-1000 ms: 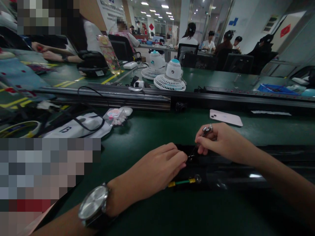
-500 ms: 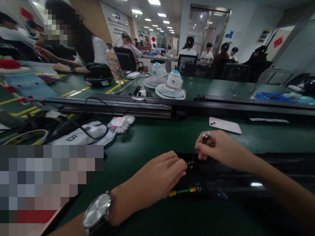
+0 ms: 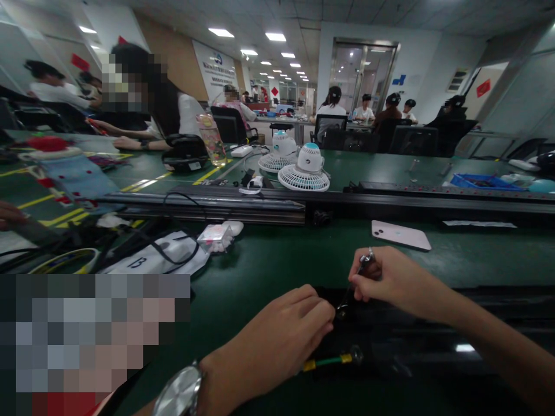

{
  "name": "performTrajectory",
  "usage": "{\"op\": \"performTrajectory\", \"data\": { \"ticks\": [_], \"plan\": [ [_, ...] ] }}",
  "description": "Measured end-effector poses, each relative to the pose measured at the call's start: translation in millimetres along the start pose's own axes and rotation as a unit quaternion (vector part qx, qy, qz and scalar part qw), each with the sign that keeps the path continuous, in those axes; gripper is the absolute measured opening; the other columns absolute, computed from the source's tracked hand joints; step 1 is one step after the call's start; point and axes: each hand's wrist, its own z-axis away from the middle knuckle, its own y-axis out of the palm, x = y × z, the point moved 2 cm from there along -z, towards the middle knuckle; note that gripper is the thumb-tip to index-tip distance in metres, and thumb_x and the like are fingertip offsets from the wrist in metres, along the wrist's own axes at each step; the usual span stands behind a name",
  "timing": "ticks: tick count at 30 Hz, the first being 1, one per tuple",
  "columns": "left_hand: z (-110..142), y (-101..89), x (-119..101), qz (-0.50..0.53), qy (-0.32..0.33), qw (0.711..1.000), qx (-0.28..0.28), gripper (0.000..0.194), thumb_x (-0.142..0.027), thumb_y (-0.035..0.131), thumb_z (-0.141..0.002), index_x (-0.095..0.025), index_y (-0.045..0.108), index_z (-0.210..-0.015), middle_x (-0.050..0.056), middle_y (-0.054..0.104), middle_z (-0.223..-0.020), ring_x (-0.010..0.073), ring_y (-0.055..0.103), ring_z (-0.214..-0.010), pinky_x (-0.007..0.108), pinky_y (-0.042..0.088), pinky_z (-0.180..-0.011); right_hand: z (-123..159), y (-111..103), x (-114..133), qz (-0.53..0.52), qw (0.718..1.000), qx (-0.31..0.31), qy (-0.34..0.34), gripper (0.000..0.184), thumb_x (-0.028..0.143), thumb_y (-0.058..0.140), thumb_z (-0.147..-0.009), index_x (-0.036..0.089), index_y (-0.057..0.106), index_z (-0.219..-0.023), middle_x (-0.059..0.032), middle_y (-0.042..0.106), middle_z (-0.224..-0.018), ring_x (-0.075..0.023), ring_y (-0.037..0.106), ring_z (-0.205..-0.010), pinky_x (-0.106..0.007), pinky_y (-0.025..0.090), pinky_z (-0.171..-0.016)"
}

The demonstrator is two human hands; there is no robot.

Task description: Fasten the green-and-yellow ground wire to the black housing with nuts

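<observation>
My right hand (image 3: 381, 274) is closed around a small shiny metal wrench (image 3: 347, 296). One end of the wrench sticks out above my fingers, and its lower end reaches down to a small fastener on a glossy black panel (image 3: 425, 335). My left hand (image 3: 288, 335), with a watch on the wrist, rests at the panel's left end, close beside the wrench's lower end. Its fingers are curled, and their tips and anything in them are hidden. Below my left hand, a green wire (image 3: 328, 361) with yellow sleeves runs to a round terminal on the panel.
A pink phone (image 3: 401, 235) lies beyond my right hand. Long metal rails (image 3: 243, 214) cross the green table (image 3: 260, 260). Two white fans (image 3: 304, 173), a bottle (image 3: 212, 141) and a blue tray (image 3: 485, 181) stand behind. Cables and a white bag (image 3: 160, 251) lie left. Several people sit around.
The whole view has shifted, so everything appears slightly lower and to the right. My right hand still grips the wrench, which shows a slightly changed slant. My left hand stays by the panel.
</observation>
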Motion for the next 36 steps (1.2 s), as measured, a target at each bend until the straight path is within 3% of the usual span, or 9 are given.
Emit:
{"op": "performTrajectory", "data": {
  "ticks": [17,36],
  "plan": [
    [2,0.8,-1,0.002,0.007,1.000,-0.015,0.015,-0.016,0.041,-0.102,-0.016,0.056,-0.104,0.006,0.063,-0.096,0.0162,0.058,-0.088,0.028,0.053,-0.077,-9,13,18,0.132,0.989,-0.060,-0.029,0.009,0.013,0.055,-0.079,0.019,0.060,-0.075,0.0022,0.062,-0.065,-0.0141,0.057,-0.058,-0.027,0.037,-0.052],
    [5,3.8,0,-0.003,-0.009,1.000,-0.008,0.013,-0.015,0.045,-0.100,-0.018,0.057,-0.105,0.005,0.065,-0.096,0.0168,0.059,-0.089,0.029,0.053,-0.076,-8,15,23,0.131,0.990,-0.036,-0.035,0.016,0.008,0.054,-0.074,0.019,0.065,-0.078,0.0022,0.064,-0.067,-0.0139,0.056,-0.060,-0.025,0.037,-0.053]
  ]
}}
